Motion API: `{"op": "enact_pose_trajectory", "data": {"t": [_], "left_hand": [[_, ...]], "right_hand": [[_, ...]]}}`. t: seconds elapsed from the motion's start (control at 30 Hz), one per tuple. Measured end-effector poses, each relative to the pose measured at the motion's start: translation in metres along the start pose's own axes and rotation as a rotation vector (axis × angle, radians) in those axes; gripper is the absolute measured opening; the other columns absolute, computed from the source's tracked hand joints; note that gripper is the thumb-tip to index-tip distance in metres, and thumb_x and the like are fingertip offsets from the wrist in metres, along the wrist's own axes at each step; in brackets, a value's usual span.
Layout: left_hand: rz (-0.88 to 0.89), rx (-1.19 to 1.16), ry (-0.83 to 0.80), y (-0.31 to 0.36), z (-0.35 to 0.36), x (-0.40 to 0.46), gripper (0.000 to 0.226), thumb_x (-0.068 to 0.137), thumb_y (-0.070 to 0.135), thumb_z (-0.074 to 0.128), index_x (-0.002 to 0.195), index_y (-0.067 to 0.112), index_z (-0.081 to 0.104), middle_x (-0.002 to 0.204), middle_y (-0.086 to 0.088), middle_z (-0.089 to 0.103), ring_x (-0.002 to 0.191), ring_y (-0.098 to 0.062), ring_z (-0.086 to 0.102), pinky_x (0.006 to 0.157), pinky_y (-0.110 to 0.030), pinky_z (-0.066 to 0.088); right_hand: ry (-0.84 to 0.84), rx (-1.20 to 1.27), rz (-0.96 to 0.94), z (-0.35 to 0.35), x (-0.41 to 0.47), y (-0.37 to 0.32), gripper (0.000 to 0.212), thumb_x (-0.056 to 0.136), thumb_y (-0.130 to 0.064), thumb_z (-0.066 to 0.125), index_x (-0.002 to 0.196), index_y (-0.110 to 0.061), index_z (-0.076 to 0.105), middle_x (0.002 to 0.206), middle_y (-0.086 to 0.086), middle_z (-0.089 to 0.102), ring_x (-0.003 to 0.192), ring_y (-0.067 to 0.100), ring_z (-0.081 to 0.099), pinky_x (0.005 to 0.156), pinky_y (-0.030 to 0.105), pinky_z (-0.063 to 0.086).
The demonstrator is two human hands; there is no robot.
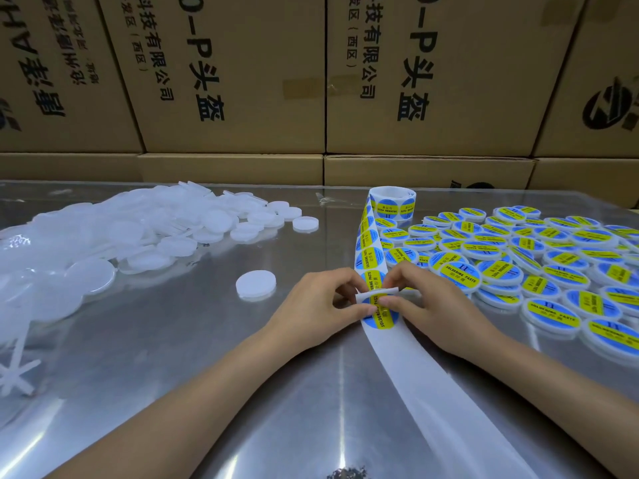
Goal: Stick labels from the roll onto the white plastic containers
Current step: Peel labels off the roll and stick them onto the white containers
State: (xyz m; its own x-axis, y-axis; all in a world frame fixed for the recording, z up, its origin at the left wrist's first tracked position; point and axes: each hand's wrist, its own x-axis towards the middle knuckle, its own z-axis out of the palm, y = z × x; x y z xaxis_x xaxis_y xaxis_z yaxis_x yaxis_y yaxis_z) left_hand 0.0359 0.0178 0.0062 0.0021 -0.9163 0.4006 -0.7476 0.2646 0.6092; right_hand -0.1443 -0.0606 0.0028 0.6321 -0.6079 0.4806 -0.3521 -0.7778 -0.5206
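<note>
Label (379, 307) pinched between left hand (320, 305) and right hand (427, 299); roll (394, 202) beyond

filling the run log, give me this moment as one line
step: peeling label | hands: left hand and right hand pinch label strip | next: lone white container unlabelled | done: labelled containers

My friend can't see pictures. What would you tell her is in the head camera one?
Two hands, left hand and right hand, pinch a label strip on a shiny metal table, peeling a blue-and-yellow sticker. Plain white containers are piled left, labelled containers right, cardboard boxes behind.
</note>
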Motion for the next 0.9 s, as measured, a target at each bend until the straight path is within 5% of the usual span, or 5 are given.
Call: {"op": "enact_pose_trajectory", "data": {"t": [0.2,0.43,0.67,0.8,0.9], "left_hand": [[-0.003,0.05,0.01,0.001,-0.001,0.0,0.013,0.083,0.032,0.07,0.081,0.018,0.071,0.077,0.006,0.07,0.074,-0.009,0.062,0.07,-0.032,0.05],[0.038,0.173,-0.014,0.002,-0.003,0.0,0.018,0.086,0.037,0.065,0.084,0.021,0.073,0.079,0.004,0.069,0.077,-0.016,0.061,0.07,-0.039,0.048],[0.124,0.144,-0.197,0.005,0.0,-0.003,0.039,0.087,0.04,0.063,0.124,0.027,0.058,0.12,0.011,0.061,0.11,-0.006,0.053,0.095,-0.026,0.04],[0.114,0.189,-0.35,0.006,-0.003,-0.004,0.049,0.085,0.059,0.048,0.128,0.036,0.055,0.133,0.018,0.049,0.123,-0.003,0.04,0.105,-0.022,0.029],[0.091,0.271,-0.38,0.006,-0.004,-0.005,0.067,0.079,0.068,0.041,0.136,0.035,0.048,0.143,0.015,0.039,0.131,-0.001,0.029,0.109,-0.021,0.021]], "right_hand": [[-0.002,-0.044,-0.017,0.0,-0.001,-0.002,0.013,0.087,-0.036,0.061,0.078,-0.027,0.056,0.076,-0.016,0.059,0.083,0.0,0.05,0.072,0.024,0.04],[0.073,-0.129,-0.135,-0.003,-0.002,-0.007,0.013,0.084,-0.024,0.069,0.096,-0.024,0.064,0.094,-0.023,0.061,0.093,0.002,0.054,0.082,0.015,0.037],[0.07,-0.168,-0.208,-0.004,-0.003,-0.014,0.009,0.081,-0.014,0.072,0.084,-0.018,0.065,0.101,-0.009,0.064,0.098,0.012,0.058,0.086,0.029,0.042],[0.023,0.118,-0.047,-0.006,-0.005,-0.024,0.017,0.084,-0.035,0.058,0.069,-0.029,0.062,0.106,-0.015,0.061,0.103,0.002,0.054,0.092,0.022,0.036],[0.082,0.486,0.069,-0.009,-0.002,-0.033,0.039,0.087,-0.038,0.042,0.054,-0.037,0.063,0.087,0.004,0.065,0.09,0.018,0.058,0.086,0.023,0.039]]}}
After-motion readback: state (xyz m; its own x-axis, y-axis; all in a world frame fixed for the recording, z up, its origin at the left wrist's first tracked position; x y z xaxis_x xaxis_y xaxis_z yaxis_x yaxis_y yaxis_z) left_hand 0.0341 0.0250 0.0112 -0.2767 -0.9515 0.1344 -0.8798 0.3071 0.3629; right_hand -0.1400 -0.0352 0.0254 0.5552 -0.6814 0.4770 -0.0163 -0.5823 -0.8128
